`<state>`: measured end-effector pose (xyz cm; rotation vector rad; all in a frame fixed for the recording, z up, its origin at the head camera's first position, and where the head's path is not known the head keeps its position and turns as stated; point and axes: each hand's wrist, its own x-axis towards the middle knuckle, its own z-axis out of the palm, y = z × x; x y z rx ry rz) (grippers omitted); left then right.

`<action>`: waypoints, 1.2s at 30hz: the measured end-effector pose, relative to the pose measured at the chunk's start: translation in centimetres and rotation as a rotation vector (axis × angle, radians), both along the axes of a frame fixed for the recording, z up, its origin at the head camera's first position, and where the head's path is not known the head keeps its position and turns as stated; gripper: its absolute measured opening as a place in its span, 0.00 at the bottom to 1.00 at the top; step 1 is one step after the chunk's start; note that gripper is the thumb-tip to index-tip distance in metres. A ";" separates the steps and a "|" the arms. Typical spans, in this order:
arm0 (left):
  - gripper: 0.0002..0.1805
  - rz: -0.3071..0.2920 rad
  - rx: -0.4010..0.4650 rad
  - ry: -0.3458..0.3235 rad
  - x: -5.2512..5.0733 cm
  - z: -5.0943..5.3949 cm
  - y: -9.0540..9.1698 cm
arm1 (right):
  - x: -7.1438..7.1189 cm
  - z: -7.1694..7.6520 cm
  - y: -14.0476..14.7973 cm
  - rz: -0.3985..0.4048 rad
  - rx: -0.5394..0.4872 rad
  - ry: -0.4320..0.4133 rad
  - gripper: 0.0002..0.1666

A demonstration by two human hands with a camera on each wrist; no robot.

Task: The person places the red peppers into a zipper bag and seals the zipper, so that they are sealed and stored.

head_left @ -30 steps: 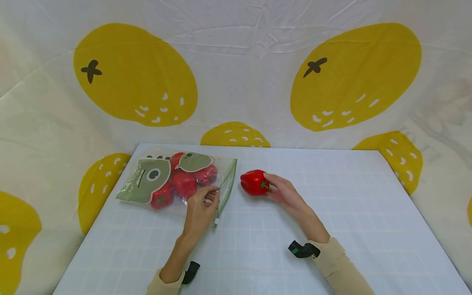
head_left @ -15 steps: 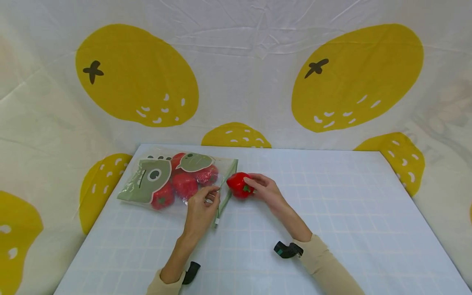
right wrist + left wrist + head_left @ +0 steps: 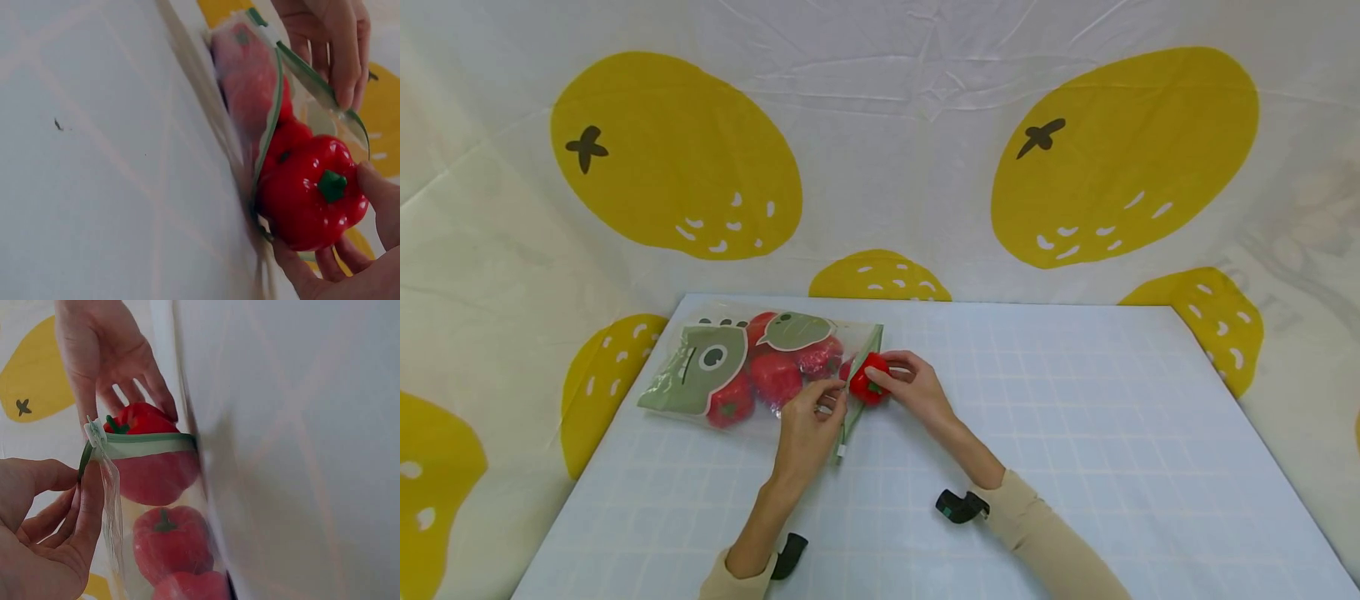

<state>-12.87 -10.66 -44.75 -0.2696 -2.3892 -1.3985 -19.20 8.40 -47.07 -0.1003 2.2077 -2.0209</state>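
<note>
A clear zip bag [image 3: 808, 417] with green dinosaur-like prints lies on its side, and several red bell peppers [image 3: 777, 377] show through it. My left hand [image 3: 808, 429] pinches the upper edge of the bag's mouth between thumb and fingers. In the left wrist view, the green zip strip [image 3: 150, 437] runs across the mouth beside that pinch. My right hand [image 3: 917, 392] grips another red bell pepper [image 3: 312, 194] by its stem end. This pepper sits partly inside the open mouth, with its green stem facing outward.
The bag rests on a white table [image 3: 1037, 433] with a pale grid pattern. Behind it hangs a white cloth [image 3: 895, 167] printed with large yellow fruit. A white zip slider [image 3: 841, 451] sits at the mouth's near end.
My right hand has moved left with the bell pepper, from beside the bag to partly within its mouth. The left hand and bag have stayed nearly still.
</note>
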 end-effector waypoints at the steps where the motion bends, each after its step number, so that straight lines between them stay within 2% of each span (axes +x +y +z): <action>1: 0.11 -0.001 0.000 0.000 0.0 0.0 0.0 | 0.0 0.0 -0.1 0.004 0.008 0.012 0.27; 5: 0.11 0.000 0.002 -0.006 0.0 -0.1 -0.1 | 0.2 0.0 -0.2 0.016 0.052 0.032 0.28; 9: 0.11 0.003 -0.001 -0.013 0.0 0.0 -0.1 | 0.5 0.0 0.1 0.055 0.079 0.013 0.28; 14: 0.10 -0.003 0.008 -0.017 0.0 0.0 0.0 | 0.7 0.4 1.2 0.178 0.104 -0.003 0.31; 20: 0.09 -0.014 0.017 -0.015 -0.1 0.0 0.0 | 0.7 0.4 2.5 0.308 0.076 0.049 0.32; 27: 0.10 -0.005 0.008 -0.019 -0.1 0.1 0.0 | 0.2 0.1 1.8 0.287 0.085 0.153 0.28; 36: 0.10 0.004 0.005 -0.018 -0.1 0.2 0.0 | -0.5 -0.6 0.1 0.254 0.068 0.177 0.24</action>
